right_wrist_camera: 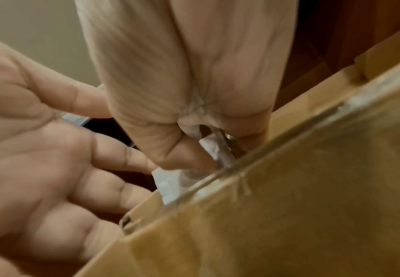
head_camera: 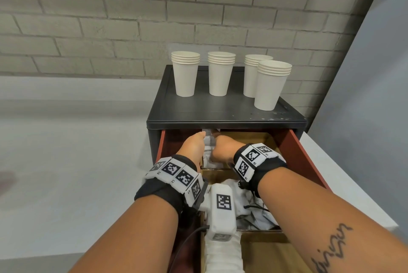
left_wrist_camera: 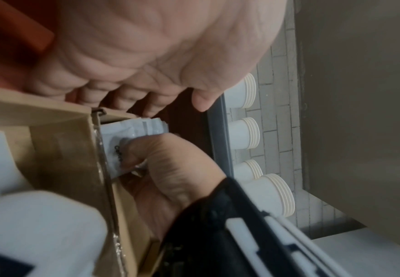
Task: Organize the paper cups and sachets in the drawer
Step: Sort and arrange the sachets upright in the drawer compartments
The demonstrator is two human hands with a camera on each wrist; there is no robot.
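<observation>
With the sachets (left_wrist_camera: pixel 132 135) pinched by the right hand (head_camera: pixel 220 148) at frame centre and the left hand (head_camera: pixel 194 143) apparently loosely spread beside them, the bundle could be snagged on the cardboard divider (left_wrist_camera: pixel 75 150) and scattered.

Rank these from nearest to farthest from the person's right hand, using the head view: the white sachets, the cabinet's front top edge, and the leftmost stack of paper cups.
1. White sachets: pinched in the right hand, inside the drawer.
2. Cabinet's front top edge: just above and beyond the hand.
3. Leftmost stack of paper cups: back left on the cabinet top.

Matt off-white paper cups (head_camera: pixel 185 74) stand on a smooth black plastic cabinet (head_camera: pixel 220 109); brown cardboard dividers (left_wrist_camera: pixel 59 146) hold crinkly white sachets (left_wrist_camera: pixel 132 135).
</observation>
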